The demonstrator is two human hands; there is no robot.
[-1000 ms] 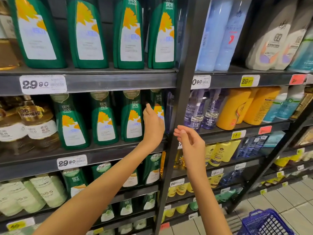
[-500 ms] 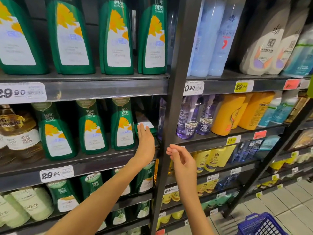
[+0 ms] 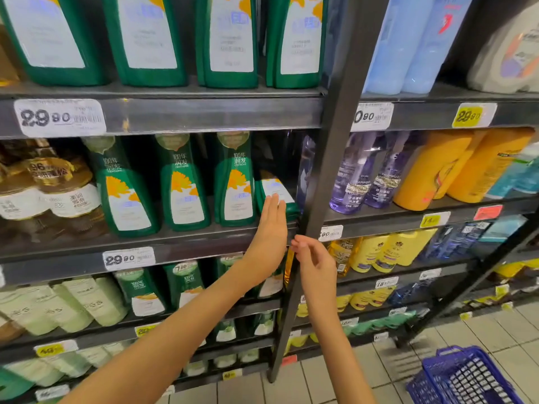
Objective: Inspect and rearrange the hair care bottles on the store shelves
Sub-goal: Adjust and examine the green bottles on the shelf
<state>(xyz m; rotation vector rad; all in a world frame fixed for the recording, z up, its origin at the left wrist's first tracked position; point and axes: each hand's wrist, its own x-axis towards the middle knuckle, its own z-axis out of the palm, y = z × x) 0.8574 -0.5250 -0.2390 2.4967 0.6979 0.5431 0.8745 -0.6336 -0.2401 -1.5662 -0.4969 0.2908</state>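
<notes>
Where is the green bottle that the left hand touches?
In the head view, the green bottle sits at the right end of the green row on the middle shelf, just left of the black post, touched by the left hand.

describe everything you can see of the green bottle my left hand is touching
Glossy green plastic bottle with a white label, last on the right of its row on the middle shelf, beside the dark post. It looks tipped back, label facing up; its top is lost in shadow. Straight fingers of the left hand touch the label.
</notes>
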